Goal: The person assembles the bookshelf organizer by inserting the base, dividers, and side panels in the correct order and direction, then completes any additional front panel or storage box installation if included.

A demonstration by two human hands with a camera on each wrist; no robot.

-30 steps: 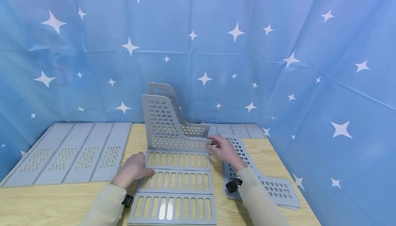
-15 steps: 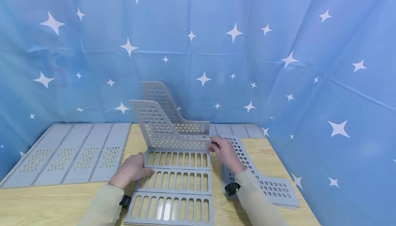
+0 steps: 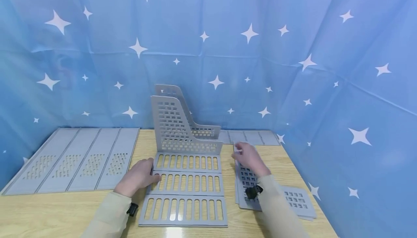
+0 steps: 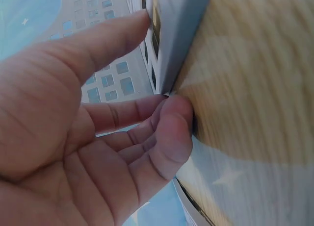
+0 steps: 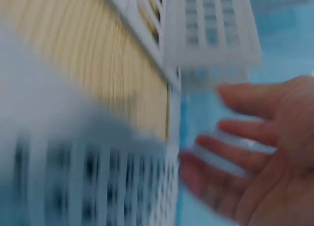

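Observation:
A grey folding file rack has slotted sections [image 3: 185, 195] lying flat and a perforated side panel [image 3: 155, 125] upright at their far end. Another upright side panel [image 3: 215, 127] stands behind it. My left hand [image 3: 138, 178] holds the left edge of the flat part. In the left wrist view, its thumb [image 4: 113, 42] touches the slotted side and its fingers curl by the table at the edge. My right hand [image 3: 250, 160], fingers loosely bent and holding nothing, hangs over a stack of grey perforated L-shaped panels [image 3: 307, 212]. The right wrist view is blurred.
Grey panels [image 3: 68, 143] with hole patterns lie side by side at the left. More flat grey panels [image 3: 252, 136] lie at the back right. A blue curtain [image 3: 208, 20] with white stars hangs behind the wooden table [image 3: 49, 216].
My right hand has let go of the front upright panel's right corner and moved right, over the stack. That panel leaned left, then straightened. The left hand stays at the edge.

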